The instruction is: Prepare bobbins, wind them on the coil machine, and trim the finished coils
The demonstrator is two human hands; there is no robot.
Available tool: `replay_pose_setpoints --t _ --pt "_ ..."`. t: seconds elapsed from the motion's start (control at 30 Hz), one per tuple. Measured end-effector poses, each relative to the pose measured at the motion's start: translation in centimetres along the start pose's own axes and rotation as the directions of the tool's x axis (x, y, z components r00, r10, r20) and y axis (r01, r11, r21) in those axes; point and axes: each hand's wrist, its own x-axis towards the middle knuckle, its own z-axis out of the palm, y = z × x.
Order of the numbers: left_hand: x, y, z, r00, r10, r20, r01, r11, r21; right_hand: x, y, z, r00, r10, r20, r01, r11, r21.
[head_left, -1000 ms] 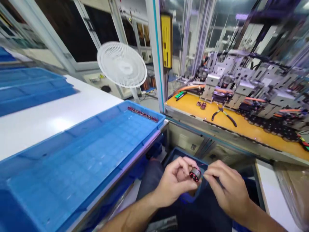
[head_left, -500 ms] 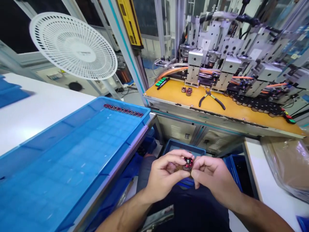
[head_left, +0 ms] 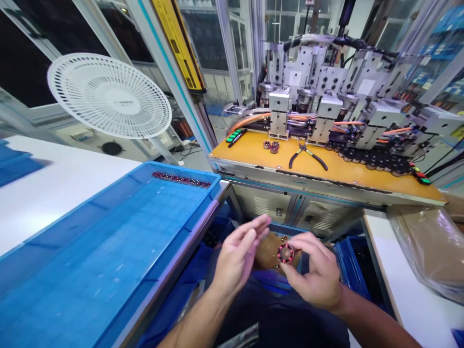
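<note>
Between the thumb and fingertips of my right hand (head_left: 315,270) is a small ring-shaped motor stator (head_left: 280,254) with red and black segments round its hole. The ring faces up towards me. My left hand (head_left: 235,256) is raised to the left of it, fingers stretched out, apart from the stator and holding nothing I can see. Below both hands sits a blue bin with a brown bottom (head_left: 266,253), where a few small ring-like parts lie.
A large blue tray (head_left: 145,227) stands on the left, with a row of stators (head_left: 181,180) along its far end. Pliers (head_left: 307,155), several stators (head_left: 271,146) and dark round parts (head_left: 369,157) lie on the yellow machine bench (head_left: 250,152). A white fan (head_left: 108,96) stands behind.
My left hand has let go of the stator and moved left, its fingers now extended. My right hand now grips the stator, with its ring face turned up. The camera view has shifted slightly.
</note>
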Motion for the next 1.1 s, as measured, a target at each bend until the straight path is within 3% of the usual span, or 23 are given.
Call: replay_pose_setpoints --t 0.03,0.07,0.13,0.23,0.43,0.5,0.6,0.7,0.8,0.9,0.97,1.03,1.1 --pt "-0.1 0.0 -0.3 0.994 0.073 -0.083 -0.061 0.988 0.143 0.0 0.5 -0.2 0.987 -0.155 -0.038 0.145 0.972 -0.186" --pt "-0.3 0.2 -0.4 0.978 0.183 -0.096 -0.147 0.942 0.302 -0.1 1.1 -0.4 0.961 -0.275 -0.033 0.250 0.912 -0.326" --pt "-1.2 0.8 -0.4 0.924 0.377 0.070 -0.353 0.766 0.538 -0.3 2.1 -0.9 0.913 -0.406 0.031 0.373 0.805 -0.461" --pt "-2.4 1.9 0.7 0.836 0.444 0.323 -0.544 0.595 0.592 -0.7 2.8 -1.4 0.863 -0.490 0.122 0.480 0.721 -0.500" --pt "-1.8 3.1 2.6 0.855 0.363 0.371 -0.517 0.664 0.541 -0.5 1.5 -1.4 0.814 -0.552 0.183 0.564 0.676 -0.475" --pt "-1.6 3.1 2.4 0.853 0.342 0.395 -0.514 0.681 0.521 -0.5 0.9 -1.5 0.877 -0.455 0.155 0.476 0.778 -0.411" --pt "-1.5 3.0 1.8 0.827 0.345 0.443 -0.549 0.664 0.508 -0.5 0.0 -1.6 0.983 -0.111 0.146 0.130 0.983 -0.127" --pt "-1.6 2.9 1.4 0.808 0.344 0.479 -0.574 0.643 0.507 -0.3 -0.7 -1.8 0.980 0.098 0.171 -0.124 0.981 0.147" --pt "-1.7 2.9 1.3 0.839 0.278 0.467 -0.504 0.721 0.475 0.0 -1.2 -1.9 0.979 0.154 0.130 -0.179 0.961 0.211" --pt "-1.8 2.8 1.4 0.905 0.131 0.405 -0.301 0.870 0.391 0.1 -1.5 -1.7 0.978 0.174 0.114 -0.194 0.961 0.196" --pt "-1.8 2.7 1.5 0.925 0.047 0.378 -0.179 0.929 0.324 0.0 -1.5 -1.5 0.975 0.188 0.116 -0.206 0.962 0.180" --pt "-1.7 2.7 1.6 0.925 0.021 0.379 -0.138 0.949 0.284 -0.2 -1.3 -1.6 0.973 0.200 0.114 -0.218 0.960 0.174" --pt "-1.5 2.8 1.6 0.922 0.049 0.384 -0.173 0.939 0.297 -0.4 -0.9 -2.2 0.967 0.228 0.114 -0.244 0.956 0.160"
